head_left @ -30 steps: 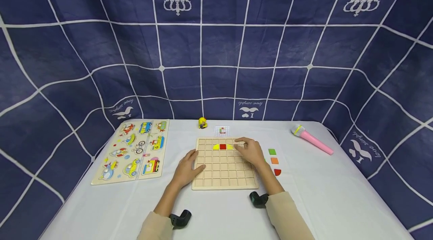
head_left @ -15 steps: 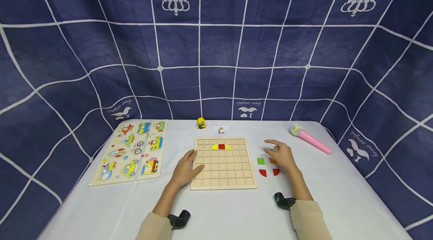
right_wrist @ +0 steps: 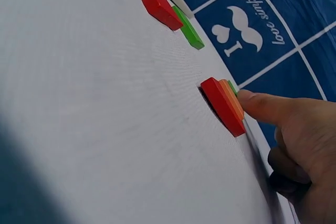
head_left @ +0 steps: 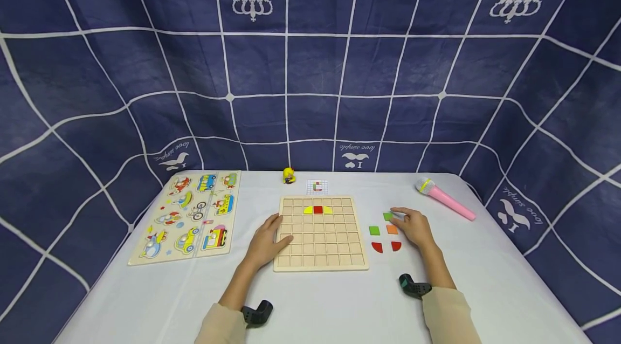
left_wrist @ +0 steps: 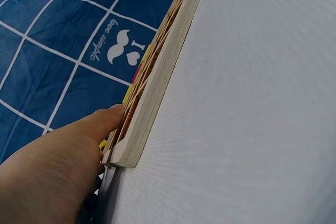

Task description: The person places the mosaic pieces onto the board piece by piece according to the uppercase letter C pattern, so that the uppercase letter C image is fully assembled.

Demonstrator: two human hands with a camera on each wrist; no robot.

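Observation:
A light wooden grid board [head_left: 321, 249] lies flat on the table. Two yellow quarter-round pieces [head_left: 308, 210] sit in its upper rows with a red square [head_left: 317, 210] between them. My left hand [head_left: 264, 244] rests on the board's left edge, thumb over the rim [left_wrist: 152, 103], fingers extended. At the right, my right hand [head_left: 414, 228] has thumb and index finger at the edges of the far green square block [head_left: 387, 216]; its other fingers are curled. An orange square [head_left: 392, 229], another green square [head_left: 374, 231] and two red quarter-round pieces [head_left: 377, 247] lie close by.
A small pattern card [head_left: 317, 187] and a yellow figurine [head_left: 288, 176] are behind the board. On the left lies a vehicle puzzle board [head_left: 189, 214]. A pink toy microphone [head_left: 446, 199] lies at the back right. The blue cloth [head_left: 310, 63] hangs behind the table.
My right hand has moved right from the grid board to the loose pieces, then lowered its thumb and index finger to the far green square. My left hand stays at the board's edge.

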